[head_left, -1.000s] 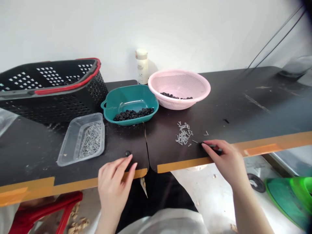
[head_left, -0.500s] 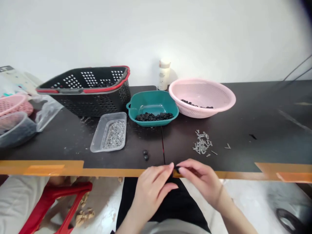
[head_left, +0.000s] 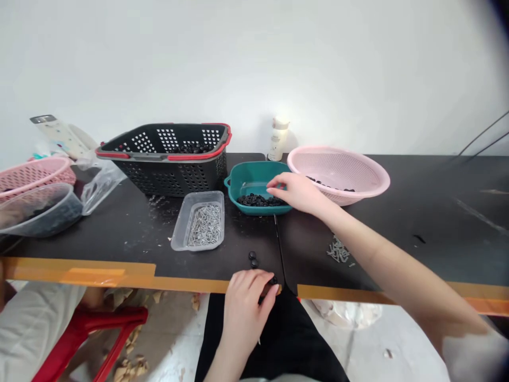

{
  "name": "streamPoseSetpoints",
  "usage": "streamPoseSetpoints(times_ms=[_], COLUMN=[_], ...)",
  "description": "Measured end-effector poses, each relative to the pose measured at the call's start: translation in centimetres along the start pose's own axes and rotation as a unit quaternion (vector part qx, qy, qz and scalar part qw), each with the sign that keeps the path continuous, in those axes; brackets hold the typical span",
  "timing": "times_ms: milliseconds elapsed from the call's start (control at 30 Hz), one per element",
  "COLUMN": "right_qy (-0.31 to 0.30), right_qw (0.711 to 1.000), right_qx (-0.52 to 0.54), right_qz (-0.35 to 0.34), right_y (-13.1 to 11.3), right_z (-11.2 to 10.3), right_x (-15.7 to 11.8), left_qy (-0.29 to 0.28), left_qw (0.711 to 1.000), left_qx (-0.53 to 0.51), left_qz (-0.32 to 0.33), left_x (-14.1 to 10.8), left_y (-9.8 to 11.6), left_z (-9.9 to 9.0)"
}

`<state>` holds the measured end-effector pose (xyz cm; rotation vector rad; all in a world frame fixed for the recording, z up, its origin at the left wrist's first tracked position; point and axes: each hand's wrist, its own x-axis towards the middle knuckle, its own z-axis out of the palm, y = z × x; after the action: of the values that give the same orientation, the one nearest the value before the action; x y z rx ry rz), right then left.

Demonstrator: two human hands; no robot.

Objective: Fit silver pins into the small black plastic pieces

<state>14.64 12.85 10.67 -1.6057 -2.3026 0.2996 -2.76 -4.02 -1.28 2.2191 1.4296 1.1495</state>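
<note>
My left hand (head_left: 248,302) rests at the table's front edge, its thumb and forefinger closed around a small round black piece (head_left: 273,280). Just beyond it, two more round black pieces (head_left: 253,260) lie on the table. My right hand (head_left: 296,192) hovers over the right side of a teal tub (head_left: 254,171), thumb and fingertips brought close together in a pinch. Whatever may be between those tips is too small to make out. Below them, many black pieces (head_left: 258,200) cover the tub's near side. Small silver screws or pins (head_left: 204,225) fill a clear plastic box (head_left: 182,233).
A black basket (head_left: 175,175) with red trim and a pink colander (head_left: 374,178) stand behind, both holding black pieces. Loose silver pins (head_left: 338,250) lie under my right forearm. A white bottle (head_left: 278,139) stands by the wall. At left are a pink basket (head_left: 35,178) and clear bowl (head_left: 59,220).
My right hand has left my left hand at the table edge and reached forward over the teal tub. The left hand stays at the edge with a black piece. The view has shifted slightly.
</note>
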Motion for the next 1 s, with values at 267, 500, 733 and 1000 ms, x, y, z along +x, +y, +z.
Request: streamPoseSetpoints(times_ms=[267, 500, 733, 1000], right_qy=[-0.217, -0.259, -0.189, -0.159], right_qw=[0.973, 0.962, 0.98, 0.871], right_qx=[-0.069, -0.069, 0.042, 0.466], right_qz=[0.025, 0.051, 0.045, 0.012], right_y=[0.7, 0.6, 0.0, -2.2], right_z=[4.2, 4.4, 2.7, 0.9], right_x=[8.7, 9.7, 8.9, -4.2], left_qy=[-0.001, 0.008, 0.022, 0.204], left_qw=[0.995, 0.995, 0.997, 0.978], left_qx=[0.068, 0.082, 0.05, -0.044], left_qz=[-0.068, -0.056, -0.048, -0.026], left_x=[0.8, 1.0, 0.8, 0.7], left_y=[0.0, -0.6, -0.2, 1.1], left_z=[-0.2, 0.2, -0.4, -1.4])
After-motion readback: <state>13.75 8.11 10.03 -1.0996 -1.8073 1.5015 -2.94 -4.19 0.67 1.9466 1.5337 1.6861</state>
